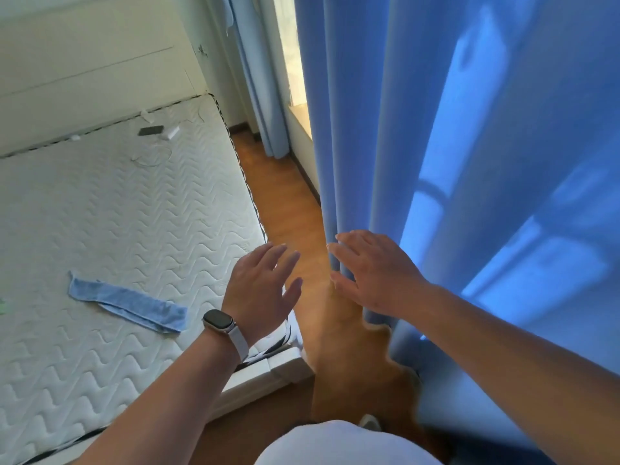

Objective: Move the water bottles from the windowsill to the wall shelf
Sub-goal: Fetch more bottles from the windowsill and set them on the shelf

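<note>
while the right hand (365,273) lays straight, slightly spread fingers (339,252) against the leading fold of the blue curtain (436,129), holding nothing, the left hand (261,286) hovers just beside it above the wooden floor (285,203), fingers wide and holding nothing. a wristwatch (218,321) with a dark face sits on the left wrist. the curtain covers most of the windowsill (298,110), of which only a pale strip shows in the gap farther back; the water bottles are hidden from view, and the soft shadows on the cloth cannot be told as bottles. left of the floor lies a quilted mattress (117,213) bearing a blue cloth strip (127,305) and, near its head, a small dark item (151,130) too small to read.
</note>
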Motion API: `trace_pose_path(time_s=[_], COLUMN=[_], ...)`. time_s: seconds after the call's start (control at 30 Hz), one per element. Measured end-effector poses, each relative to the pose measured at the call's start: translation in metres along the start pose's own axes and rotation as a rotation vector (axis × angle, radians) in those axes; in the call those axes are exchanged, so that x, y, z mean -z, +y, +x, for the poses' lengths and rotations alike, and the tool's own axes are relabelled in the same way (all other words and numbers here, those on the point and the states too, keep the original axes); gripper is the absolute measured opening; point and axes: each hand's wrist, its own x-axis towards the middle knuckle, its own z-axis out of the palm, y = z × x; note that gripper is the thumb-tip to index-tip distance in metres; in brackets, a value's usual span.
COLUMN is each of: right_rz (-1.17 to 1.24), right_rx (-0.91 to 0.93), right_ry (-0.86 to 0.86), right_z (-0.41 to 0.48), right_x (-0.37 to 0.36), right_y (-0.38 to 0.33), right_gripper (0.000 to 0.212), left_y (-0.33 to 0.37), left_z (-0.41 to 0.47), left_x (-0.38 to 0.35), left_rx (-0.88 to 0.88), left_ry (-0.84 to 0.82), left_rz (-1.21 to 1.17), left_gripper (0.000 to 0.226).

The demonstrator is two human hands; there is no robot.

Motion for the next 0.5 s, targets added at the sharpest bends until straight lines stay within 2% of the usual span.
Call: trace_pose_path(time_s=[0.2,0.5], right_rz=[0.043,0.063], right_rx=[0.022,0.132], right_ry=[0.025,-0.012], right_z=[0.043,0.14], right_x=[-0.001,-0.019], right_y=[0.029,0.058], right_gripper=[0.047,0.047], left_y=[-0.012,-0.067], left_z=[0.041,0.109], left_x=[-0.009,-0.052], left_rx=[0.015,0.131], left_ry=[0.056,0.064], left_rz=[0.0,-0.055], left_gripper=[0.044,0.04])
